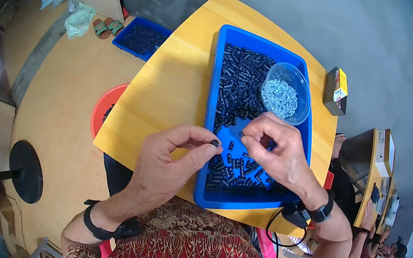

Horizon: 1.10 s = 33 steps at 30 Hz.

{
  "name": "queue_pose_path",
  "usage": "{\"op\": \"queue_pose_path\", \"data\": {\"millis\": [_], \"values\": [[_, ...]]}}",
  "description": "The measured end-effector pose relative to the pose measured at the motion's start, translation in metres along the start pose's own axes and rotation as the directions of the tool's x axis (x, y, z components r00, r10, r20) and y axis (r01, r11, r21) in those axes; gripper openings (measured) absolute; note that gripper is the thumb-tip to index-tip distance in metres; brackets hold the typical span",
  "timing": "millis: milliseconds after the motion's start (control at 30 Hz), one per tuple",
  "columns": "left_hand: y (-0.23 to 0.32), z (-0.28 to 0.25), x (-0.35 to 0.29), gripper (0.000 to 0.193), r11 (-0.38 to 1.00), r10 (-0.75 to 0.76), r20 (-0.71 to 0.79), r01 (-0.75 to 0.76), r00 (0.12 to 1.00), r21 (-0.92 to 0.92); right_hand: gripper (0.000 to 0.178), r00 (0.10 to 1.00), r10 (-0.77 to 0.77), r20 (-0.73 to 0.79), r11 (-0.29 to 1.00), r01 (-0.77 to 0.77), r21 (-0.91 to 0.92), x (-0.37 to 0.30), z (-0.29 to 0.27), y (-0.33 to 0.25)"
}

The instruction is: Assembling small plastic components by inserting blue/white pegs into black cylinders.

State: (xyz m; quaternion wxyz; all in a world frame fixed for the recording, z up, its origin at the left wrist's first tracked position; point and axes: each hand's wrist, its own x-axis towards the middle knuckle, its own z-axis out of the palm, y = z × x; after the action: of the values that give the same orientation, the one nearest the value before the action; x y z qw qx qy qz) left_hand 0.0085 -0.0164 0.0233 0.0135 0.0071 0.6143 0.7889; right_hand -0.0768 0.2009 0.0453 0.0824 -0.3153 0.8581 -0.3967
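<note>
Head view shows the left hand pinching a black part over the left edge of the tray, and the right hand grasping, above the tray's middle, a piece too small to recognise, while more parts lie inside the tray with a bowl of metal bits at its right side

A tray rests on a worktop, parts spread inside, a bowl at its far right. The right hand hangs above the tray, the left hand by its left rim. Left of the worktop are a bucket and, farther back, slippers.
</note>
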Motion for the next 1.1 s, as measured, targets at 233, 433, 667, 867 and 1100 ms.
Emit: {"op": "queue_pose_path", "data": {"millis": [233,433,667,867,1100], "values": [[-0.006,0.016,0.007,0.016,1.000,-0.007,0.057,0.008,0.998,-0.016,0.015,0.986,-0.140,-0.094,0.989,0.143,0.026,-0.013,0.000,-0.031],[-0.002,0.024,0.008,0.016,0.966,0.137,0.020,-0.138,0.990,0.219,0.022,0.949,-0.286,-0.132,0.954,0.269,-0.134,-0.014,0.002,-0.036],[-0.008,0.029,0.011,0.017,0.995,0.021,0.017,-0.022,1.000,0.098,0.022,0.939,-0.299,-0.172,0.944,0.264,-0.199,-0.025,0.003,-0.031],[-0.014,0.034,0.015,0.015,0.998,-0.017,0.008,0.018,1.000,-0.061,0.018,0.959,-0.136,-0.249,0.986,0.155,0.058,-0.028,0.006,-0.030],[-0.014,0.039,0.020,0.016,0.988,-0.018,-0.023,0.014,1.000,-0.154,0.018,0.921,-0.122,-0.371,0.981,0.169,0.099,-0.023,0.014,-0.026]]}}
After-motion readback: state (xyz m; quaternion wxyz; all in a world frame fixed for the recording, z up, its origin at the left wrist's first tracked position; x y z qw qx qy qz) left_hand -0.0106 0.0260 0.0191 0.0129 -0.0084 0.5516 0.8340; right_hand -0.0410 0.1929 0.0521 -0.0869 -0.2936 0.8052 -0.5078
